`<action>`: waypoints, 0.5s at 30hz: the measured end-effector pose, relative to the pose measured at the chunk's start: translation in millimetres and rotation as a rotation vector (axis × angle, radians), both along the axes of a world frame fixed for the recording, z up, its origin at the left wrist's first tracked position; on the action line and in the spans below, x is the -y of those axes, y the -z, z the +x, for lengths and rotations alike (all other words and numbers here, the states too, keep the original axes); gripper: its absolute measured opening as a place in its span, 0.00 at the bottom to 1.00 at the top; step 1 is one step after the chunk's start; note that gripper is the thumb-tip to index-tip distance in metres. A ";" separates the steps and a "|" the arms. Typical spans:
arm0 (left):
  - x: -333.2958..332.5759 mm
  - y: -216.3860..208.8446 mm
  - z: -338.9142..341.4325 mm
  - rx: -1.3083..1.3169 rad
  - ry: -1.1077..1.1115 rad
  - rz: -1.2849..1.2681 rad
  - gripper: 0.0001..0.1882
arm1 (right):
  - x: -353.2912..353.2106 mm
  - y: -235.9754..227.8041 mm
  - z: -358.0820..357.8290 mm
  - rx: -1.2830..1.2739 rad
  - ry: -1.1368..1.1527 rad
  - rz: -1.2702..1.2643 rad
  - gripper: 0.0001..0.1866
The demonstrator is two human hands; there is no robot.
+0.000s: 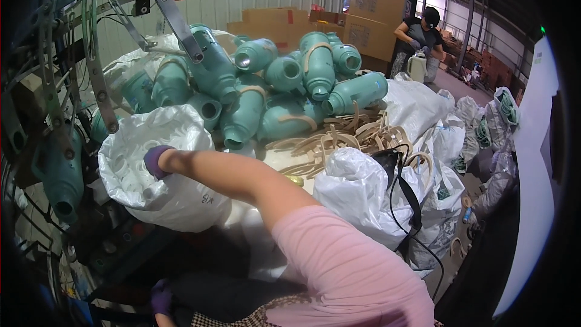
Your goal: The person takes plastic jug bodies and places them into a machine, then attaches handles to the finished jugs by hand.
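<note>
Far left, close to a metal rack (97,72) with a teal bottle (60,175) hung on it: likely snag for a sleeve or glove. Just right, near, an open white bag (181,200) of pale plastic rings leans unsupported; could tip and spill if pulled by the rim. Right hand (158,160), purple-gloved, reaches across to that bag's mouth, fingers hidden, grip impossible to tell. Left hand (162,297), also gloved, low in shadow, state unclear. Behind, a heap of teal bottles (272,85) stacked loose; might roll down if the bag shifts. Further right, tan curved handles (339,139) lie piled in the open. Then a knotted white sack (363,188), contents unseen, with a black strap (411,197) across it. Far right, sacks (502,109) of green rings.
</note>
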State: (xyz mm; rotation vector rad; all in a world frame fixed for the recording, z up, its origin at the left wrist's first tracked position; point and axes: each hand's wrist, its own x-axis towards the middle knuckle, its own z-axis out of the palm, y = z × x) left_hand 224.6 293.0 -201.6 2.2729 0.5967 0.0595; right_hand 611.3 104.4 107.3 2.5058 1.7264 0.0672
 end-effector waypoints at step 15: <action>11.3 -7.1 10.4 0.011 -0.042 0.010 0.22 | 93.1 -46.4 -20.1 -0.061 -0.058 0.705 0.20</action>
